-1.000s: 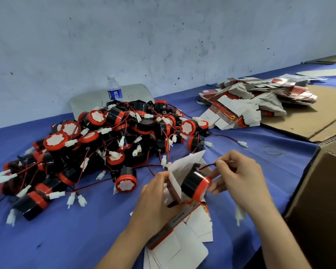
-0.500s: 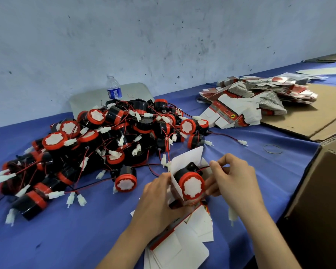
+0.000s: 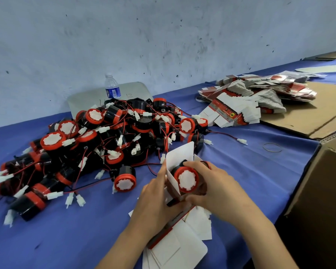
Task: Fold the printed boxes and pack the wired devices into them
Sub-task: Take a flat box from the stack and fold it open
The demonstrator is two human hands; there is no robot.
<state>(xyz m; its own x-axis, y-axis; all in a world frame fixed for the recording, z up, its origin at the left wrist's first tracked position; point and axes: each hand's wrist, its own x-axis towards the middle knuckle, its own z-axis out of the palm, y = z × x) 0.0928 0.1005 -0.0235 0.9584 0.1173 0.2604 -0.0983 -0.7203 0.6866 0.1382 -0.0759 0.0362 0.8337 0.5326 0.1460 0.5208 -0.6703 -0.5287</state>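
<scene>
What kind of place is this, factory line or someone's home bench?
Most likely a small hand-packing workshop. A big pile of identical wired devices lies on a blue-covered table, a stack of flat printed boxes waits beyond it, and a large cardboard carton stands at the right.

A black round wired device (image 3: pixel 186 178) with a red rim and white face sits partly inside a small printed box (image 3: pixel 176 172), whose white flap stands up behind it. The fingers (image 3: pixel 197 166) of the right hand curl over the device; the left hand's fingers (image 3: pixel 162 176) hold the box's left side.

More such devices lie in a tangled pile (image 3: pixel 105 140) beyond the left fingers, and flat boxes (image 3: pixel 246 100) lie stacked far beyond the right fingers.
</scene>
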